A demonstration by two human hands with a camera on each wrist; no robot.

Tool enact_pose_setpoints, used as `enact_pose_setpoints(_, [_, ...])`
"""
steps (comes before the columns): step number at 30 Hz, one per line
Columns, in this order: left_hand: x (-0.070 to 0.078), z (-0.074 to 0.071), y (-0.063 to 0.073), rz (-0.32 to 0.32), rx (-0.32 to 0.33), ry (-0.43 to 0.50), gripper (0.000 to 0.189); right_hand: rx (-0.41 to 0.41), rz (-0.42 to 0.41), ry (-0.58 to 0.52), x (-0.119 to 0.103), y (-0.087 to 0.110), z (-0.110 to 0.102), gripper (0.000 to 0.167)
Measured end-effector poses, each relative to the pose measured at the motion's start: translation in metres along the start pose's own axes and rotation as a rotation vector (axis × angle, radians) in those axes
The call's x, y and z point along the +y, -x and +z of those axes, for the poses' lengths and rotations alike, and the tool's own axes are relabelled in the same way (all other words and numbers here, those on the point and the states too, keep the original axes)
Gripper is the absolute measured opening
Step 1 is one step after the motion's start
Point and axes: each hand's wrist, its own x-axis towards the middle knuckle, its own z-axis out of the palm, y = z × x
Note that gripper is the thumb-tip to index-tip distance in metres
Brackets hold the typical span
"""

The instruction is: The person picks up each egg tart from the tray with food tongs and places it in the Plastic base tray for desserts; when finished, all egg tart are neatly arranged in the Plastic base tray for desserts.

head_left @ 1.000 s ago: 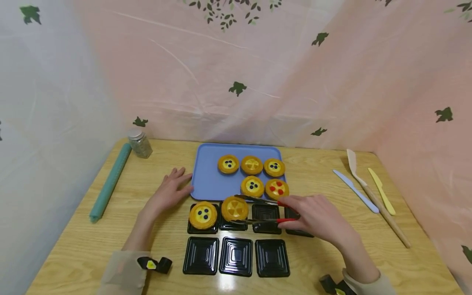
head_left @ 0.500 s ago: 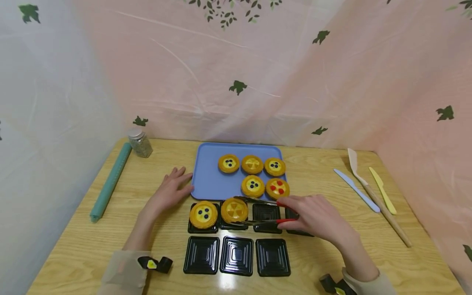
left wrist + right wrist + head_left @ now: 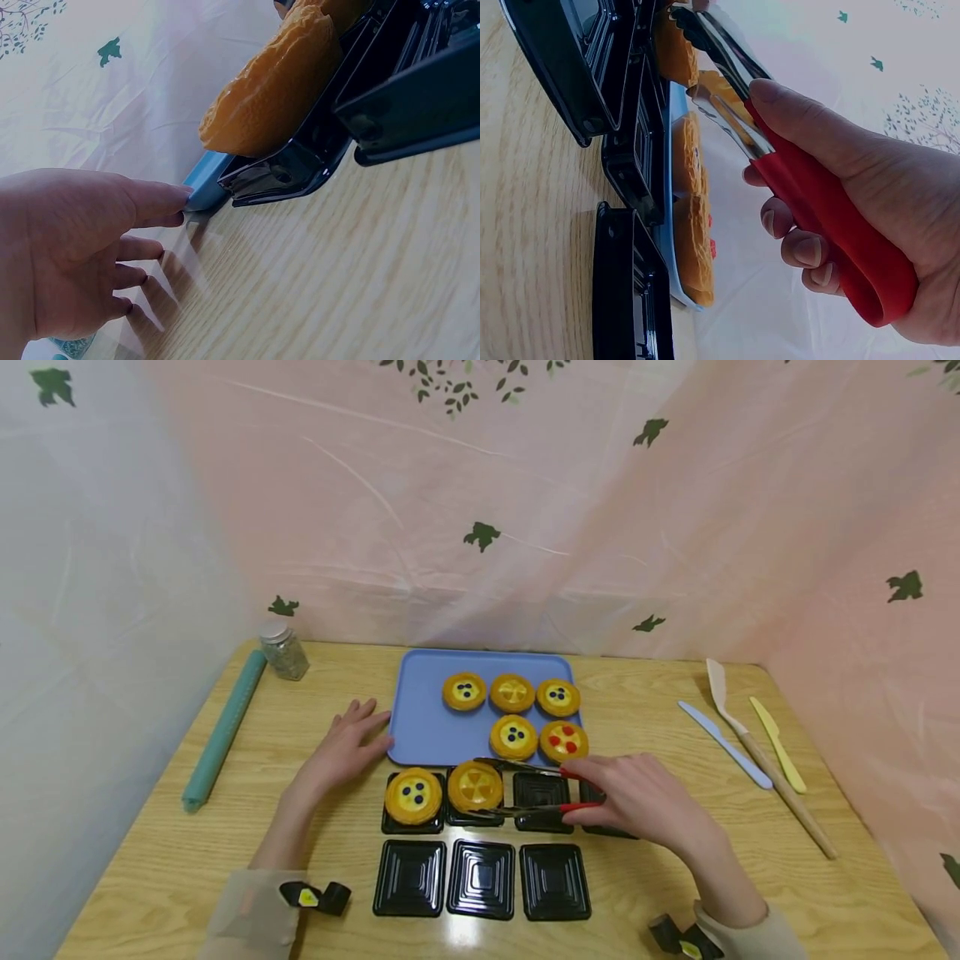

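Note:
My right hand [image 3: 637, 797] grips red-handled tongs [image 3: 810, 195]. Their metal tips stand spread on either side of an orange-topped tart [image 3: 476, 787], which sits on a black square tray in the back row. Left of it, a blueberry tart [image 3: 413, 797] lies on another black tray [image 3: 277, 176]. With fingers stretched out, my left hand [image 3: 347, 745] touches the left edge of the blue tray [image 3: 431, 735]. That tray carries several tarts, among them one with red fruit [image 3: 564, 742]. Whether the tong tips press on the orange-topped tart cannot be told.
Several black square trays [image 3: 409, 878] form two rows in front of the blue tray. A teal rolling pin [image 3: 225, 731] and a glass jar [image 3: 285, 652] are at left. At right lie a blue knife [image 3: 723, 745], a spatula [image 3: 780, 789] and a yellow knife [image 3: 777, 745].
Hands, tongs and tarts keep their places; only the head view shifts very slightly.

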Motion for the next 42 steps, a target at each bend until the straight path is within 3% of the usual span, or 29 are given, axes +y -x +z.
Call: enact_pose_setpoints(42, [-0.0001,0.0007,-0.0005,-0.004,-0.003,-0.009,0.056,-0.009,0.003,-0.027,0.0009,0.0000,0.0016,0.050])
